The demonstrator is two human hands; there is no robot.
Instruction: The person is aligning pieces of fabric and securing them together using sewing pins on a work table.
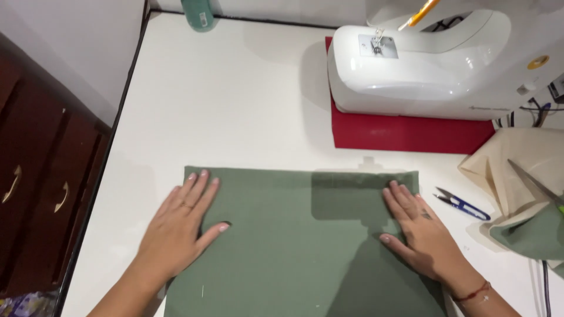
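Setting: a white worktable (pixel 247 105) beside a dark wooden drawer unit (pixel 41 176) with brass pulls, seen from above.
Cloth: a green fabric panel (pixel 299 246) lies flat on the near half of the table, its folded top edge running straight across and its lower part leaving the picture.
Left hand: the left hand (pixel 179 226) presses palm-down on the cloth near its upper left corner, fingers spread and flat, gripping nothing.
Right hand: the right hand (pixel 420 232) lies flat near the upper right corner, fingers extended and together, thumb out, holding nothing.
Machine: a white sewing machine (pixel 423 64) stands on a red mat (pixel 405 134) at the far right, well apart from the cloth.
Tools: blue-handled thread snips (pixel 463 203) lie just beside the right hand; scissors (pixel 537 186) rest on a heap of cream fabric (pixel 523 170).
Risks: uneven pressure from either palm would likely skew the fold or trap a wrinkle; a sideways sweep of the right hand could catch the snips.
Labels: a teal roll (pixel 198 13) with a small pale label sits at the table's far edge; a round yellow sticker (pixel 537 61) marks the machine body.
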